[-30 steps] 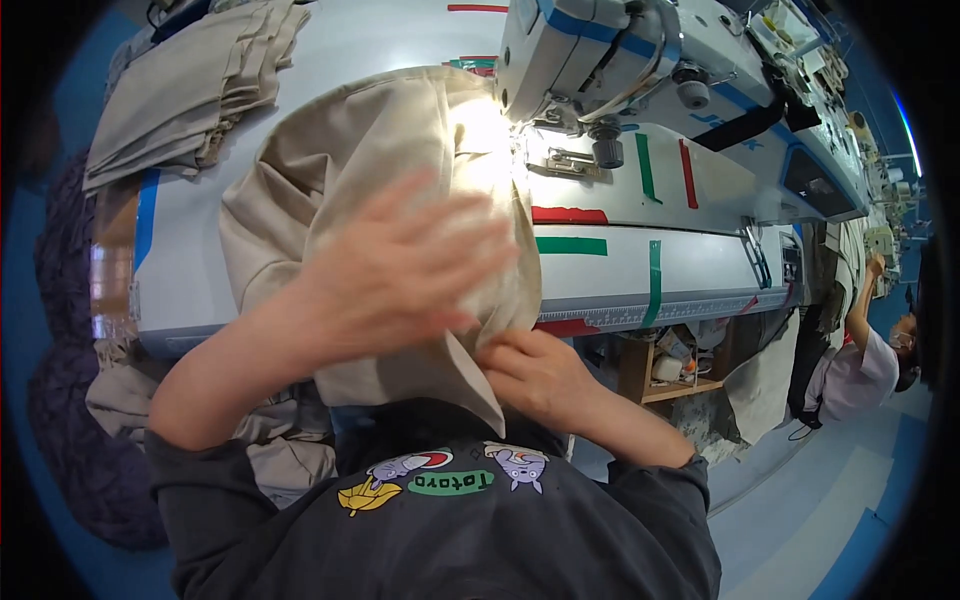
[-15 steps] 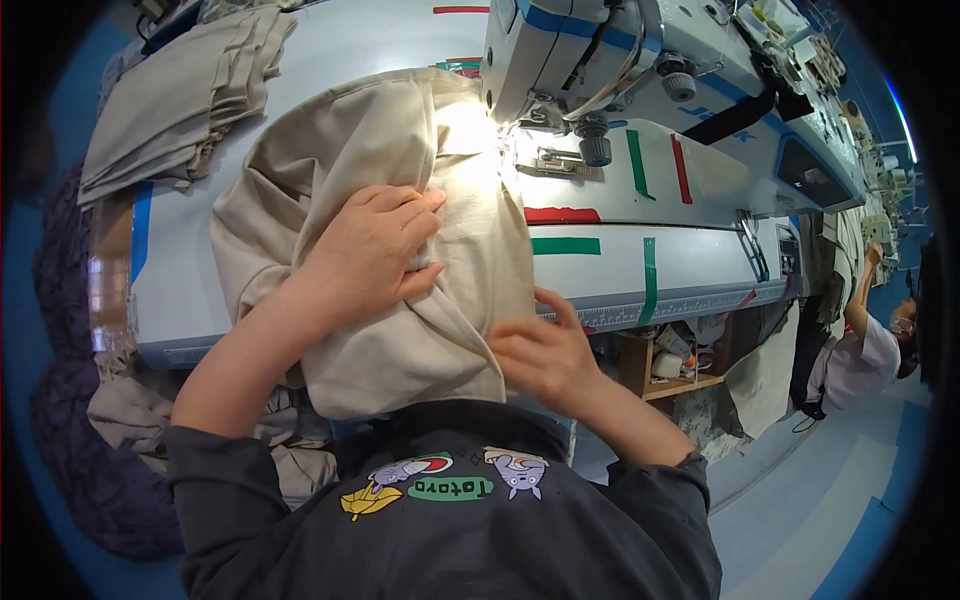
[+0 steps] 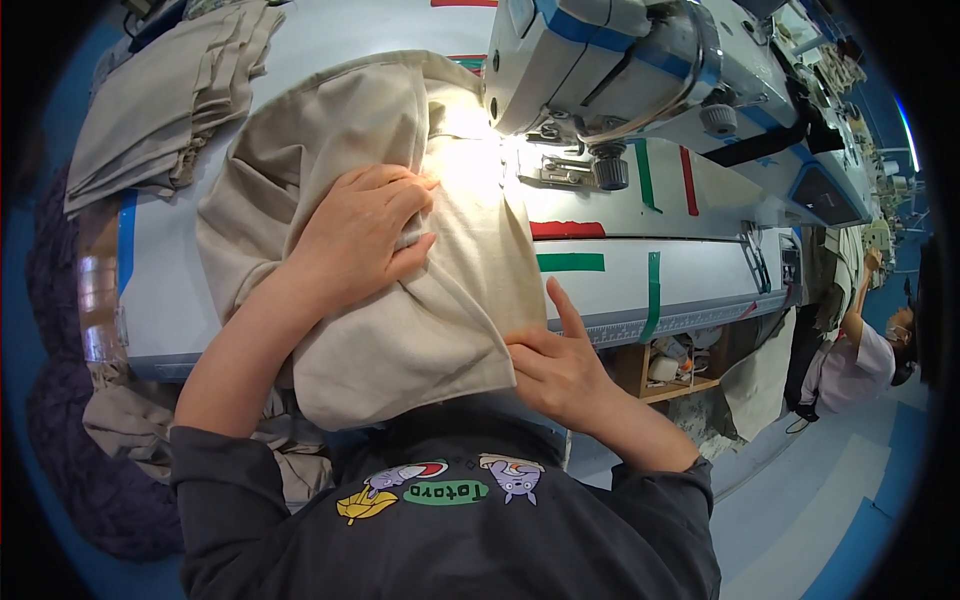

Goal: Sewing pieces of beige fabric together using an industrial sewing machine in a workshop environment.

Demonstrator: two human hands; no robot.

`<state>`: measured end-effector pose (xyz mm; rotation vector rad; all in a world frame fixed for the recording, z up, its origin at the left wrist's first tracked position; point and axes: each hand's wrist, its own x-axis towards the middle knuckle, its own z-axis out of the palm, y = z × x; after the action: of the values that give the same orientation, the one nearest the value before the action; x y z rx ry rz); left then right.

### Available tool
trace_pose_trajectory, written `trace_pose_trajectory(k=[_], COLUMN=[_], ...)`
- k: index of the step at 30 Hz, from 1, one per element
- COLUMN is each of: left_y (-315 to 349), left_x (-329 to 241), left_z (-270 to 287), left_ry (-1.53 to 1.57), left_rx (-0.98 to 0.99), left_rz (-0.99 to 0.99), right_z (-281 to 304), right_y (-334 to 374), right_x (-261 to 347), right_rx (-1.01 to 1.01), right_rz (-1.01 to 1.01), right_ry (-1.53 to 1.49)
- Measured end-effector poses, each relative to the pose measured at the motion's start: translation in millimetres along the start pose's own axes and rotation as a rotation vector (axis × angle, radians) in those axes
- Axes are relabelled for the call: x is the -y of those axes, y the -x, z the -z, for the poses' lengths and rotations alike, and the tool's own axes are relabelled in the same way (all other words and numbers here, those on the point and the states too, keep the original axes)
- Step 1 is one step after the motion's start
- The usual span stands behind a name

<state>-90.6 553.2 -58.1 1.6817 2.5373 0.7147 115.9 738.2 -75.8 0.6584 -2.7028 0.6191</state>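
Observation:
A large beige cloth piece (image 3: pixel 400 345) lies folded over the front of the sewing table, its far right edge by the presser foot under a bright lamp. My left hand (image 3: pixel 365 225) rests on the cloth's middle, a fold gathered between its thumb and bent fingers. At the near right edge my right hand (image 3: pixel 560 370) has its curled fingers on the cloth's border, with one finger sticking up away from it. The right thumb is hidden. The sewing machine (image 3: pixel 600 75) stands just beyond; glare hides its needle.
A stack of beige cloth pieces (image 3: pixel 165 100) lies at the far left. Red tape (image 3: pixel 567 230) and green tape (image 3: pixel 571 262) mark the table, whose front edge carries a ruler strip (image 3: pixel 625 325). Below is a wooden shelf (image 3: pixel 680 385). Another person (image 3: pixel 850 355) is at the far right.
My right hand has closed on the cloth's near right edge, and that corner sits slightly further right. The left hand keeps its hold. The whole view has shifted a little.

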Motion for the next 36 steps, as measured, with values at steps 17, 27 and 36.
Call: trace_pose_trajectory(k=[17, 27, 36], left_y=[41.1, 32.9, 18.0], left_x=[-83.3, -43.2, -18.5], left_z=[107.5, 18.8, 24.4], left_ry=[-0.186, -0.071, -0.075], left_rx=[0.243, 0.277, 0.251], left_rz=[-0.242, 0.121, 0.187], right_z=[6.1, 12.1, 20.6], right_y=[-9.0, -20.2, -42.4], right_x=[-20.3, -10.3, -27.0], right_rx=[0.059, 0.135, 0.215], right_rz=[-0.179, -0.080, -0.112], right_ry=[-0.163, 0.019, 0.006])
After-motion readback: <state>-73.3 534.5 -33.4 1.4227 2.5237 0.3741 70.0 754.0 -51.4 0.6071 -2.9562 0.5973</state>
